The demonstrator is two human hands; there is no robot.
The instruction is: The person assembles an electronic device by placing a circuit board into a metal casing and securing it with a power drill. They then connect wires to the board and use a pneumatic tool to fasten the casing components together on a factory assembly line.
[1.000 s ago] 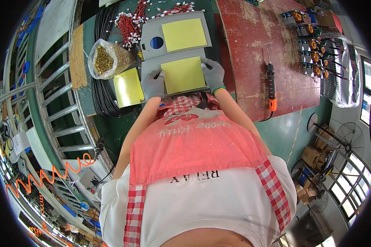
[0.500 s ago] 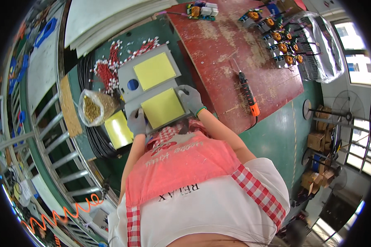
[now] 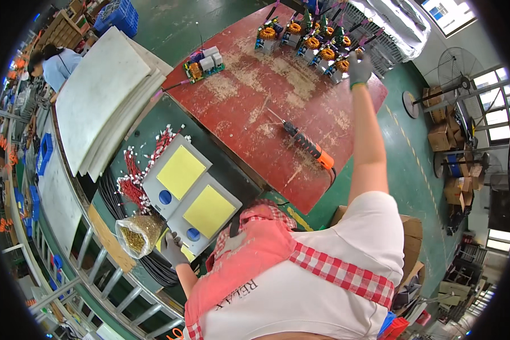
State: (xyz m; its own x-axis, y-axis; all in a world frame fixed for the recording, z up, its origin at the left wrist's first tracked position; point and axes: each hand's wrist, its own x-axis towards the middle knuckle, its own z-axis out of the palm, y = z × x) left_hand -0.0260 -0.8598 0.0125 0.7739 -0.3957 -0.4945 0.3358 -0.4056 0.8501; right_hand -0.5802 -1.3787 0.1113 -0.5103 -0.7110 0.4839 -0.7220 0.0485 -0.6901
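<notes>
Two grey metal panels, a far panel and a near panel, lie side by side on the bench, each with a yellow sheet and a round hole showing blue. My left hand, in a grey glove, is by the near panel's left corner, over another yellow sheet; its fingers look apart. My right hand, gloved too, reaches far out to the group of circuit boards with copper coils. It is beside the nearest board; its fingers are too blurred to show a grip.
An orange-and-black electric screwdriver lies on the red board. A single circuit board sits at its far left. Around the panels are red-and-white wire leads, a bag of brass fasteners and black cable. White sheets are stacked left.
My right hand has let go of the near panel and stretched out to the circuit boards. The near panel has turned, uncovering its hole. My view has swung right.
</notes>
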